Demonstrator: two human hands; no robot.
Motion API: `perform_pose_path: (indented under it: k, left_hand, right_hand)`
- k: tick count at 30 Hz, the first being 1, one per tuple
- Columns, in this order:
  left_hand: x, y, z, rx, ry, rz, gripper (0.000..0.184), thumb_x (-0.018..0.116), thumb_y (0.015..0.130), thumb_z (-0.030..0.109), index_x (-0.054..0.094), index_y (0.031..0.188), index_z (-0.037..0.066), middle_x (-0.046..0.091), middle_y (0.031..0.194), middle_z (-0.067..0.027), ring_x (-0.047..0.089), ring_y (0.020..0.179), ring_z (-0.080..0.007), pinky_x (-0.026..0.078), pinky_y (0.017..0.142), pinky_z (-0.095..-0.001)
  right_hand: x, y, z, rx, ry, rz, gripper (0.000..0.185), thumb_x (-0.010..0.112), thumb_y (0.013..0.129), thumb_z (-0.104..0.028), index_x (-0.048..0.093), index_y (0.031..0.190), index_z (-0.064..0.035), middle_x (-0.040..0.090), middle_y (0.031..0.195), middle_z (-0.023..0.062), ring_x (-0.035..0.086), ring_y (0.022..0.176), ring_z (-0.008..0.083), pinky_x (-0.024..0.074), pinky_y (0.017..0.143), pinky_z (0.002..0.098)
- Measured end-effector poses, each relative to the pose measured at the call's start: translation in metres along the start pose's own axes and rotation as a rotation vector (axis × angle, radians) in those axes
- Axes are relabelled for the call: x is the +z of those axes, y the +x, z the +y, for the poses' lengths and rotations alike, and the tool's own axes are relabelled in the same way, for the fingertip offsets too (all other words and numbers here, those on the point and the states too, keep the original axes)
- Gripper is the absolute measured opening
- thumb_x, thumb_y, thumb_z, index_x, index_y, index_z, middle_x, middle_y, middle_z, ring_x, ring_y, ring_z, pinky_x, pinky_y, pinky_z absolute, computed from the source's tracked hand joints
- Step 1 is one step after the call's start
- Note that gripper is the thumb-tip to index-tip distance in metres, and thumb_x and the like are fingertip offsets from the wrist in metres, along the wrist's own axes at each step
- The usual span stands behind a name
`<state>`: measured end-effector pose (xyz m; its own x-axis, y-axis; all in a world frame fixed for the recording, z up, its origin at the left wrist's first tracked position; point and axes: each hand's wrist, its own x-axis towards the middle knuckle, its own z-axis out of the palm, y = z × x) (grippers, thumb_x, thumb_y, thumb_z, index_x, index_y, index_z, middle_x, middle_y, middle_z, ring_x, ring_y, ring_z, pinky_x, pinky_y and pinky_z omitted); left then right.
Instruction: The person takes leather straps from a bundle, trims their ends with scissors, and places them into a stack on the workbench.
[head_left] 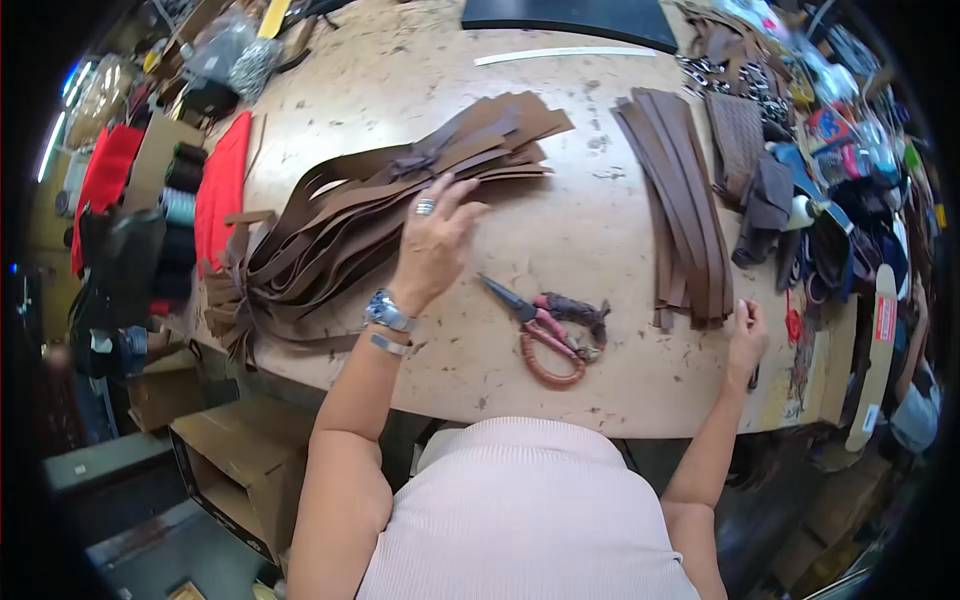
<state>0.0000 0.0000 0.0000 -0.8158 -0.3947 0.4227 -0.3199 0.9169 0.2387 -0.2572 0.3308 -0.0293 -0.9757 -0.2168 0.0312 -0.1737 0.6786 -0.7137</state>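
My left hand [437, 240] is over the right side of a tied bundle of brown leather strips [330, 230], its fingers apart and slightly bent. Dark cord binds that bundle near its upper right end and again at the lower left. A second, flatter stack of brown strips [680, 200] lies to the right. Just off that stack's lower end is my right hand [747, 335], its fingers curled together. Whatever may be inside them is hidden; a small dark object shows below the hand. Scissors [540, 330] with red, wrapped handles lie between my hands.
A white strip [565, 55] and a black panel [570, 18] lie at the far side of the table. Metal clasps [740, 85], cloth and bottles crowd the right edge. Thread spools [183, 170] and red material [222, 190] stand left. A cardboard box [245, 470] sits below.
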Motion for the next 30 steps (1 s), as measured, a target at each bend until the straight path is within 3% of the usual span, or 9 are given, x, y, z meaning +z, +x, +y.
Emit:
perform_pose_path:
  k: [2, 6, 7, 12, 16, 21, 22, 26, 30]
  left_hand:
    - [-0.009, -0.007, -0.007, -0.099, 0.016, 0.109, 0.017, 0.058, 0.072, 0.002, 0.059, 0.089, 0.006, 0.055, 0.105, -0.0076, 0.047, 0.105, -0.0285, 0.037, 0.09, -0.0387]
    - [-0.059, -0.033, -0.085, -0.213, 0.275, 0.198, 0.016, 0.053, 0.079, 0.009, 0.058, 0.094, 0.005, 0.058, 0.098, -0.0089, 0.053, 0.091, -0.0274, 0.041, 0.078, -0.0359]
    - [-0.064, -0.037, -0.092, -0.244, 0.274, 0.162, 0.017, 0.053, 0.079, 0.011, 0.058, 0.094, 0.005, 0.058, 0.098, -0.0092, 0.054, 0.09, -0.0273, 0.042, 0.078, -0.0357]
    - [-0.087, -0.041, -0.105, -0.38, 0.068, -0.134, 0.02, 0.055, 0.079, 0.02, 0.058, 0.092, 0.005, 0.058, 0.097, -0.0106, 0.056, 0.086, -0.0267, 0.044, 0.072, -0.0346]
    - [-0.096, -0.038, -0.118, -0.33, -0.056, -0.193, 0.02, 0.056, 0.078, 0.021, 0.057, 0.09, 0.004, 0.059, 0.095, -0.01, 0.057, 0.085, -0.0261, 0.044, 0.071, -0.034]
    - [-0.091, -0.018, -0.16, -0.26, 0.084, -0.025, 0.023, 0.054, 0.08, 0.02, 0.057, 0.097, 0.005, 0.057, 0.099, -0.0104, 0.055, 0.091, -0.0282, 0.043, 0.079, -0.0352]
    - [-0.083, -0.015, -0.174, -0.318, 0.127, -0.038, 0.028, 0.054, 0.08, 0.021, 0.055, 0.103, 0.005, 0.056, 0.101, -0.011, 0.054, 0.092, -0.0292, 0.043, 0.08, -0.0361]
    - [-0.066, -0.014, -0.212, -0.401, 0.178, -0.257, 0.025, 0.058, 0.076, 0.022, 0.057, 0.097, 0.008, 0.056, 0.101, -0.0108, 0.055, 0.088, -0.0305, 0.045, 0.076, -0.0395]
    - [-0.068, -0.013, -0.221, -0.498, 0.028, -0.253, 0.024, 0.059, 0.076, 0.018, 0.054, 0.096, 0.005, 0.057, 0.09, -0.0115, 0.055, 0.082, -0.0271, 0.045, 0.071, -0.0338]
  right_hand:
    - [-0.011, 0.003, -0.018, -0.041, -0.075, 0.12, 0.018, 0.053, 0.083, -0.016, 0.059, 0.092, -0.0007, 0.058, 0.078, 0.0058, 0.05, 0.069, 0.0114, 0.0411, 0.065, 0.0251]
    - [0.045, -0.052, -0.111, -0.437, 0.147, -0.032, 0.013, 0.052, 0.083, -0.009, 0.058, 0.086, 0.0016, 0.055, 0.074, 0.007, 0.05, 0.067, 0.0132, 0.0409, 0.064, 0.0251]
    - [0.061, -0.058, -0.126, -0.585, 0.14, -0.121, 0.01, 0.053, 0.081, -0.007, 0.058, 0.084, 0.0016, 0.056, 0.074, 0.0093, 0.052, 0.066, 0.0161, 0.0412, 0.063, 0.0253]
    - [0.15, -0.105, -0.214, -0.744, 0.252, -0.553, 0.006, 0.056, 0.077, -0.006, 0.058, 0.08, -0.0014, 0.056, 0.074, 0.0117, 0.055, 0.067, 0.0258, 0.0429, 0.06, 0.0323]
    - [0.222, -0.112, -0.271, -0.963, 0.365, -0.546, 0.007, 0.054, 0.077, -0.008, 0.059, 0.081, -0.0036, 0.056, 0.076, 0.0119, 0.055, 0.071, 0.0292, 0.0438, 0.061, 0.0344]
    - [0.278, -0.112, -0.322, -1.032, 0.263, -0.421, 0.01, 0.054, 0.078, -0.007, 0.06, 0.084, -0.0028, 0.057, 0.08, 0.0113, 0.057, 0.072, 0.0282, 0.0448, 0.064, 0.0348]
    - [0.284, -0.114, -0.329, -1.031, 0.232, -0.409, 0.009, 0.054, 0.078, -0.008, 0.06, 0.084, -0.0033, 0.057, 0.08, 0.0111, 0.057, 0.072, 0.0287, 0.0451, 0.065, 0.0354]
    - [0.276, -0.153, -0.326, -1.171, 0.206, -0.461, 0.007, 0.058, 0.073, -0.014, 0.058, 0.076, -0.0073, 0.055, 0.078, 0.0089, 0.055, 0.073, 0.0273, 0.0452, 0.065, 0.0357]
    - [0.274, -0.166, -0.303, -1.139, 0.188, -0.477, 0.012, 0.06, 0.073, -0.011, 0.057, 0.082, -0.0052, 0.054, 0.085, 0.0073, 0.052, 0.079, 0.0261, 0.0448, 0.067, 0.0355]
